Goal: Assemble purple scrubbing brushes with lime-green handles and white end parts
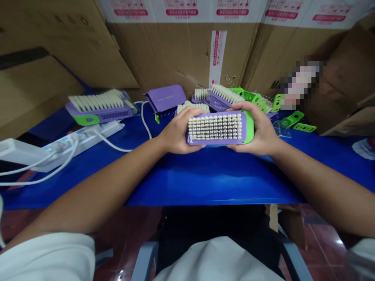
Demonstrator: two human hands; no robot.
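Note:
Between my two hands I hold a purple scrub brush [215,127] with cream bristles facing me and a green end on the right. My left hand [178,130] is wrapped round its left end, and my right hand [262,128] grips the green end. Behind it on the table lie other brushes, one with its bristles up [225,95]. A purple cover [166,98] rests to their left. Green plastic pieces [293,119] are scattered on the right. Farther left, another purple brush [99,106] with a green end lies bristles up, partly in clear wrapping.
The blue table [202,179] runs across in front of me. A white power strip [79,144] with plugged-in cables stands at the left. Cardboard boxes [181,54] rise along the back and both sides. A clear plastic piece [283,129] lies near the green parts.

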